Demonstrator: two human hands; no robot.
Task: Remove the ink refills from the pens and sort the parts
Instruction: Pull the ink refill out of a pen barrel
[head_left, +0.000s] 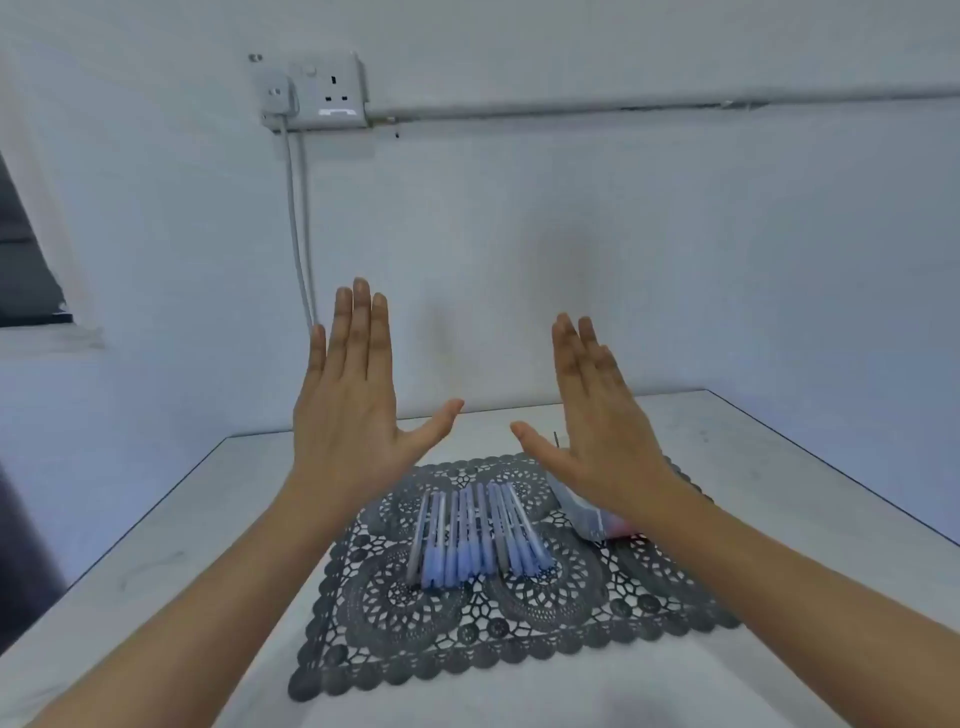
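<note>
The pens (478, 535) lie side by side on a lace mat (467, 639) on the table (156, 545). The left hand (348, 395) and right hand (597, 415) hover above, fingers straight, holding nothing. The pens look light, stiff and smooth; likely best pinched mid-barrel.

left hand (348, 410) raised, fingers straight and together, thumb out toward the right hand (597, 421), likewise flat, thumbs apart, forearms bare
</note>
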